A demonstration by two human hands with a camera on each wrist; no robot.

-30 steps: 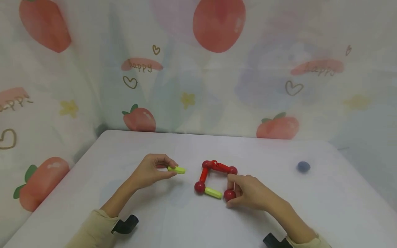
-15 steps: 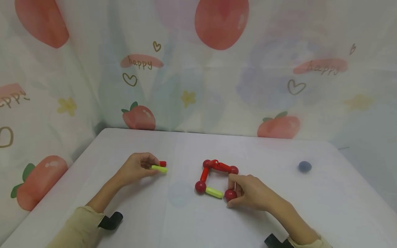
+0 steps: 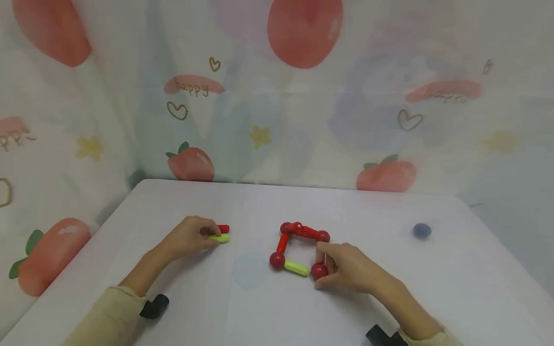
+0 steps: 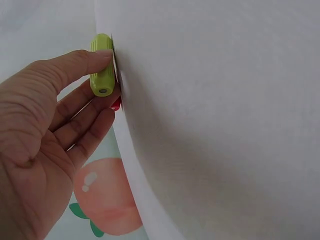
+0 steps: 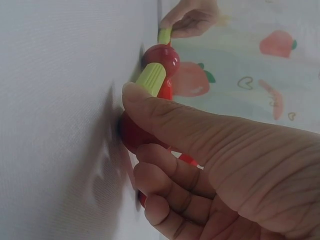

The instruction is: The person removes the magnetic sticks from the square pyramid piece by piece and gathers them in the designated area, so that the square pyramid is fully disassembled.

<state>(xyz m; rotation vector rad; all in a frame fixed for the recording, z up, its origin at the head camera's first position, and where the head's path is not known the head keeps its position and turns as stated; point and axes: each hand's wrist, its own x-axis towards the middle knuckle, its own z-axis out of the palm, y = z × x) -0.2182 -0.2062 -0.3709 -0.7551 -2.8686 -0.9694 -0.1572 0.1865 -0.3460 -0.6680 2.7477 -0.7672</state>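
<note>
My left hand (image 3: 188,236) pinches a short yellow-green magnetic rod (image 4: 102,75) between thumb and fingers, low over the left of the table. Just behind it lies a red rod (image 3: 224,228), partly hidden by the fingers. On the right, my right hand (image 3: 352,267) grips a dark red ball (image 3: 319,272) between thumb and fingers. That ball sits by the right end of another yellow-green rod (image 3: 296,268), whose left end meets a second red ball (image 3: 277,260). Red rods (image 3: 282,243) and further balls (image 3: 285,228) complete the outline, which reaches back to a ball (image 3: 323,236) beside my right fingers.
A small dark blue round thing (image 3: 421,230) lies toward the right rear of the white table (image 3: 259,312). Printed fabric (image 3: 277,120) with peaches and hearts hangs behind the table and along its left side.
My left hand has moved left and slightly lower with the yellow-green rod, and the red rod has come into view beside it. The right hand keeps its grip on the ball, nearly still.
</note>
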